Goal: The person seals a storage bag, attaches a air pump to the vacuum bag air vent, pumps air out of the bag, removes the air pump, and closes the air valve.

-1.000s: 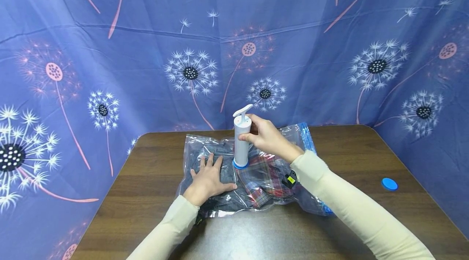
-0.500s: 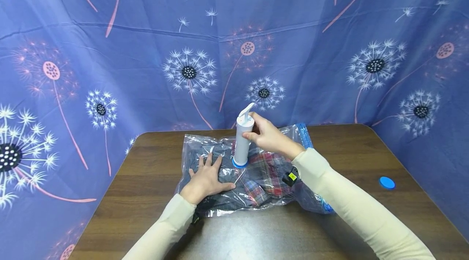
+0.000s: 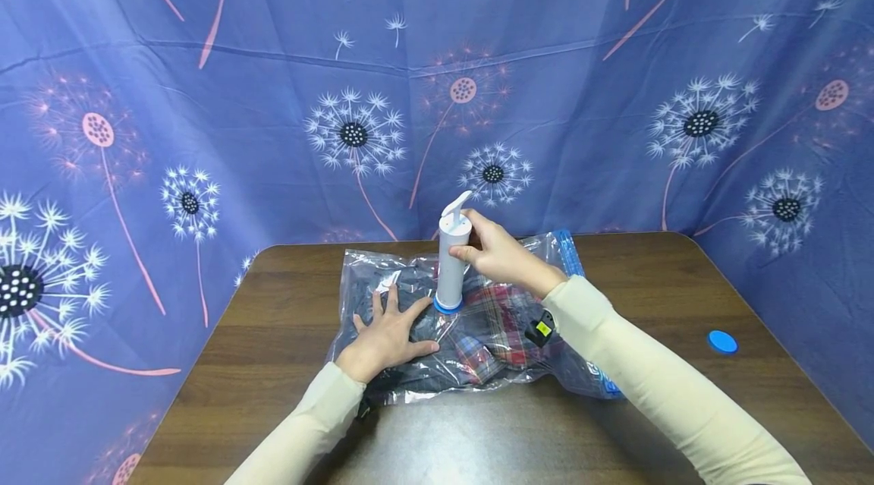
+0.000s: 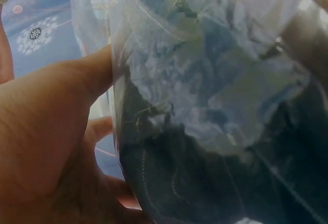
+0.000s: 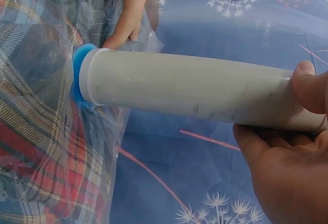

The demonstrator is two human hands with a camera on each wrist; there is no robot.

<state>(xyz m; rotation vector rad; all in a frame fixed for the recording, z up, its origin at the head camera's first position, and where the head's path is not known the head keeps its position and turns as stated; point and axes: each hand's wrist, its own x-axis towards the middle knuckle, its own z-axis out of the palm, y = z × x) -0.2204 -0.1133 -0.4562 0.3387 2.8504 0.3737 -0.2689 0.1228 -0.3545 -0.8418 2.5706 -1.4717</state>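
Note:
A white hand pump (image 3: 451, 265) with a T-shaped handle stands upright on the blue valve (image 3: 448, 308) of a clear vacuum storage bag (image 3: 410, 394). Inside the bag lie dark clothing (image 4: 205, 111) and a plaid shirt (image 3: 505, 318). My right hand (image 3: 495, 250) grips the upper part of the pump's barrel, thumb on the near side. Flat on the bag's left half rests my left hand (image 3: 385, 337), fingers spread, with the index fingertip right at the pump's base. In the right wrist view, the pump's white rim (image 5: 95, 78) sits against the blue valve.
A round blue cap (image 3: 722, 341) lies on the wooden table (image 3: 655, 280) to the right. The bag's blue zip edge (image 3: 572, 253) is at its right end. A blue dandelion-print curtain (image 3: 587, 128) hangs behind and beside the table.
The pump's handle has turned a little and the pump leans slightly right of where it was. My left index finger has spread toward the pump's base.

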